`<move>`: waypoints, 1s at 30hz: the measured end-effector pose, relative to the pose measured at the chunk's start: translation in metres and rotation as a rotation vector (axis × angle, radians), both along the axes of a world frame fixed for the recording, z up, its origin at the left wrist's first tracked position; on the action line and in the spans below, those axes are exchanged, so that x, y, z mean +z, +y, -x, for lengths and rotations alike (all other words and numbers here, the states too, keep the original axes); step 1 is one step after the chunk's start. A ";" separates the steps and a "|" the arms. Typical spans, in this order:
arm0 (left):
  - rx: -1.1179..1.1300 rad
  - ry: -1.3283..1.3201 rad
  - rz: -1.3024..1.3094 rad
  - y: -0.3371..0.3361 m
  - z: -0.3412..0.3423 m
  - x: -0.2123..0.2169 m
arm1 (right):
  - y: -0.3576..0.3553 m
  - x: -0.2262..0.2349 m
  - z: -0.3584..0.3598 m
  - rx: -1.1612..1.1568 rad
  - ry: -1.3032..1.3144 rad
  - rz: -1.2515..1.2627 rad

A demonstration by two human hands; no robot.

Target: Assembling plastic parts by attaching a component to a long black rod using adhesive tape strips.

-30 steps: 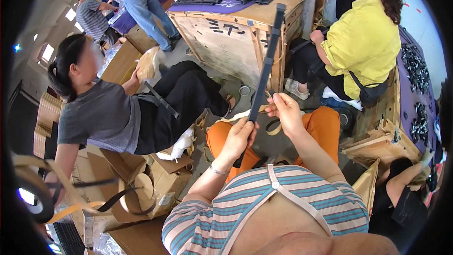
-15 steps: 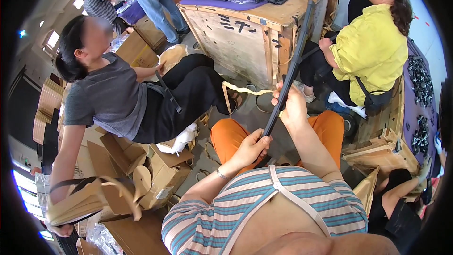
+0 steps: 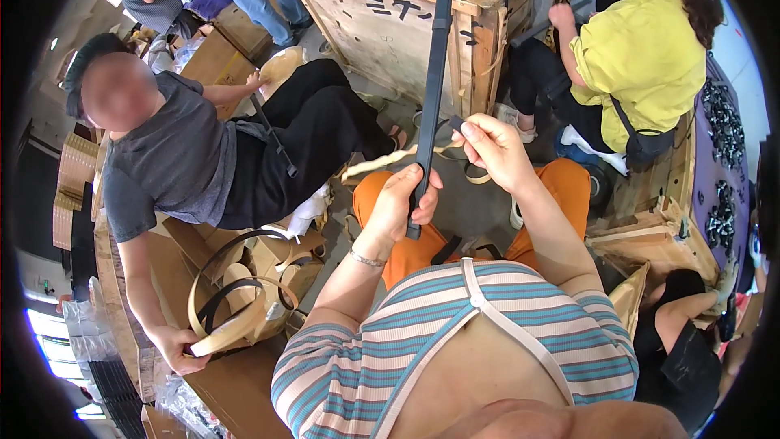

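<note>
A long, flat black bar [image 3: 435, 73] stands almost upright in front of me, its lower end near my knees. My left hand [image 3: 408, 199] is closed round its lower part, thumb on top. To the right of the bar and apart from it, my right hand [image 3: 496, 150] pinches a small dark tab [image 3: 457, 123] between thumb and fingertips. A cream-coloured strip [image 3: 378, 165] runs from the left behind the bar towards my right hand. Whether it is attached to the bar or held by my fingers is hidden.
A wooden crate [image 3: 374, 36] with a purple cover and black bars stands ahead. A seated co-worker [image 3: 187, 146] at left holds looped tan strips [image 3: 236, 329] over cardboard boxes [image 3: 219, 382]. Another in yellow [image 3: 642, 73] sits at right, beside a bench with small black parts [image 3: 723, 146].
The bar has swung left and more upright. My right hand has left the bar and now pinches a dark tab beside it. The left co-worker has turned and moved the looped strips.
</note>
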State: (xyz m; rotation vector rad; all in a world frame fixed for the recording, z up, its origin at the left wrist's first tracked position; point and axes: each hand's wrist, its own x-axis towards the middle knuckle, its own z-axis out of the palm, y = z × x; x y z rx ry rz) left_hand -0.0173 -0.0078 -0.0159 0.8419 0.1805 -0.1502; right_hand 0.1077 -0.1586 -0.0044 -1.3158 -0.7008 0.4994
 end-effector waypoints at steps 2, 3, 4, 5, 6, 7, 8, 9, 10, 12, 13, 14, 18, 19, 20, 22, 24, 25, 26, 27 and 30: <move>-0.017 -0.061 -0.053 0.002 0.002 0.000 | 0.000 0.005 -0.001 -0.001 -0.012 -0.001; -0.018 -0.061 -0.056 0.002 0.004 0.003 | 0.001 0.006 -0.002 -0.007 -0.071 0.005; -0.014 -0.072 -0.087 0.002 0.003 0.005 | 0.002 0.005 -0.004 -0.015 -0.128 0.014; -0.011 -0.083 -0.120 0.003 0.003 0.006 | 0.003 0.006 -0.006 -0.019 -0.125 0.014; -0.017 -0.082 -0.121 0.005 0.003 0.004 | 0.005 0.008 -0.007 -0.022 -0.144 0.024; -0.030 -0.094 -0.124 0.007 0.003 0.001 | 0.005 0.009 -0.008 -0.027 -0.164 0.033; -0.045 -0.107 -0.128 0.007 0.004 -0.001 | 0.006 0.008 -0.011 -0.036 -0.164 0.029; -0.037 -0.115 -0.137 0.006 0.004 -0.001 | 0.006 0.005 -0.015 -0.056 -0.204 0.017; -0.050 -0.117 -0.142 0.006 0.005 -0.001 | 0.006 0.006 -0.017 -0.079 -0.245 0.005; -0.039 -0.112 -0.213 0.004 0.006 -0.001 | 0.004 0.011 -0.020 -0.105 -0.250 -0.007; -0.045 -0.130 -0.221 0.004 0.007 -0.003 | 0.003 0.015 -0.020 -0.116 -0.254 -0.013; -0.057 -0.133 -0.227 0.004 0.008 -0.004 | 0.001 0.017 -0.021 -0.129 -0.256 -0.019; -0.062 -0.149 -0.282 0.003 0.009 -0.004 | -0.004 0.025 -0.023 -0.118 -0.286 0.027; -0.057 -0.137 -0.298 0.002 0.009 -0.003 | -0.005 0.025 -0.024 -0.119 -0.254 0.039; -0.050 -0.124 -0.314 0.001 0.009 -0.002 | -0.005 0.026 -0.024 -0.119 -0.222 0.051; -0.059 -0.133 -0.310 0.001 0.007 -0.002 | -0.006 0.027 -0.024 -0.130 -0.255 0.039; -0.066 -0.140 -0.303 0.000 0.006 -0.002 | -0.006 0.028 -0.024 -0.140 -0.286 0.028; -0.065 -0.140 -0.296 0.000 0.006 -0.001 | -0.006 0.028 -0.024 -0.143 -0.292 0.029; -0.064 -0.139 -0.289 0.000 0.006 -0.001 | -0.007 0.028 -0.024 -0.147 -0.298 0.031; -0.064 -0.138 -0.289 0.000 0.006 -0.001 | -0.006 0.027 -0.024 -0.147 -0.297 0.030; -0.062 -0.127 -0.291 0.001 0.006 -0.001 | -0.006 0.027 -0.026 -0.158 -0.340 -0.014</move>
